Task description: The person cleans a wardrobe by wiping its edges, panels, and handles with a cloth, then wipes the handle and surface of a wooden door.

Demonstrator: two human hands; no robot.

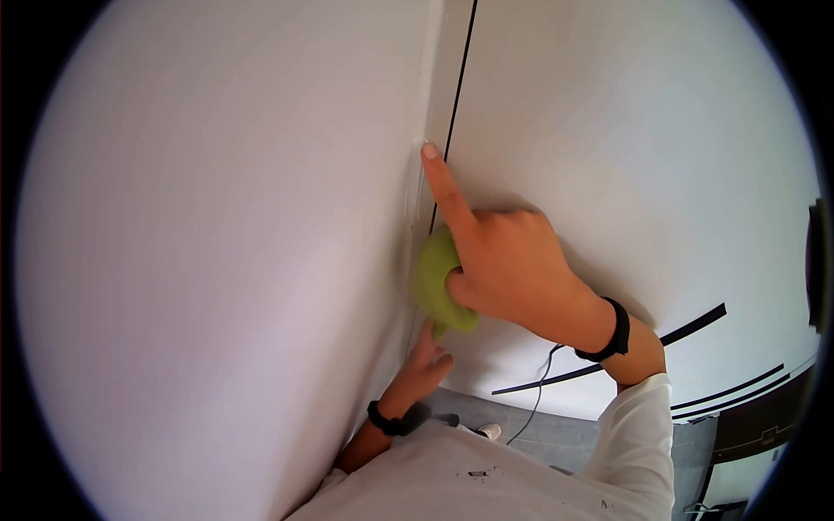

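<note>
My right hand (521, 265) stretches its index finger up to a white bead of filler or sealant (413, 187) in the wall corner, the fingertip touching it. The thumb and curled fingers of this hand hold a soft green cloth (437, 273), bunched against the corner; I cannot rule out a sponge. Lower down is my left hand (421, 369), its index finger pointing up along the corner beside the cloth's lower end and its thumb apart. Whether that finger touches the cloth is not clear. Both wrists wear a black band.
A smooth pale wall (226, 243) fills the left side; another pale panel (625, 156) meets it at the corner. A thin black vertical gap (460, 74) runs beside the bead. Black strips (695, 323) cross the right panel. A cable (544, 382) hangs down to the grey floor (565, 421).
</note>
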